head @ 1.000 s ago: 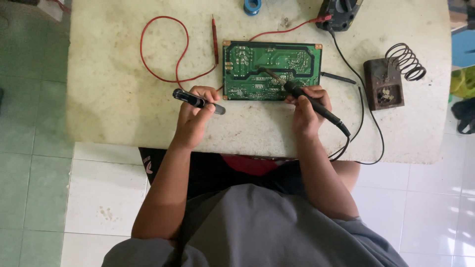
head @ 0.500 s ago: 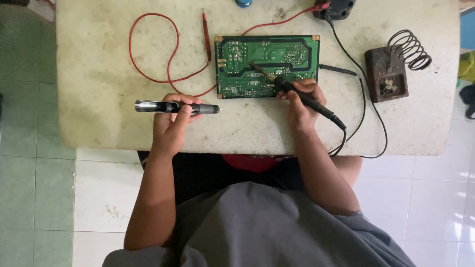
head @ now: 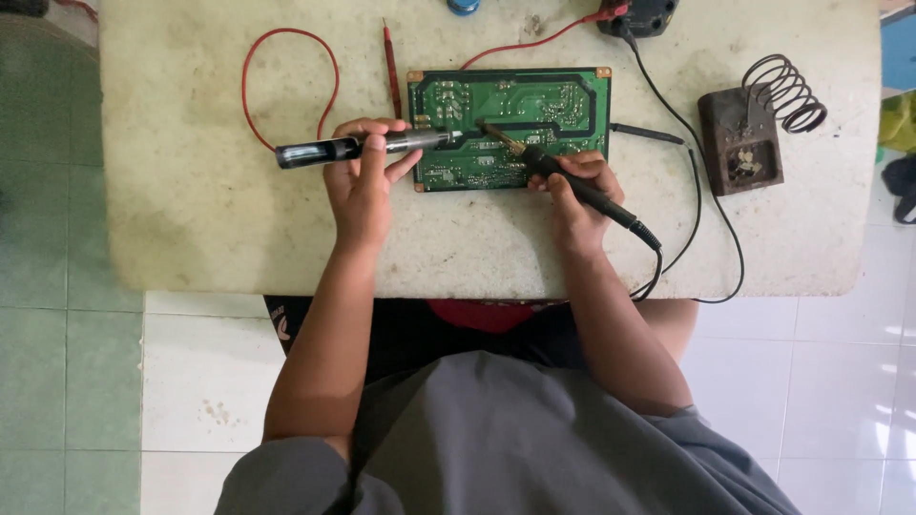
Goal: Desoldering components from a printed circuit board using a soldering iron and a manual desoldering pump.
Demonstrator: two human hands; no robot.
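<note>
The fingers (head: pixel 374 133) of the left hand (head: pixel 363 186) are closing around a dark pen-shaped suction tool (head: pixel 358 146), its tip reaching the green circuit board (head: pixel 510 124) at the board's 9 o'clock edge. The right hand (head: pixel 572 195) is pinching a soldering iron (head: pixel 563 181), whose tip is touching the board near its centre. To my eye, both tips are needing to meet on one joint, wrists resting on the worktop (head: pixel 191 219) for steadiness. At the board's 3 o'clock a coil iron stand (head: pixel 754 133) is sitting; a red lead (head: pixel 286 86) is looping at 9 o'clock.
</note>
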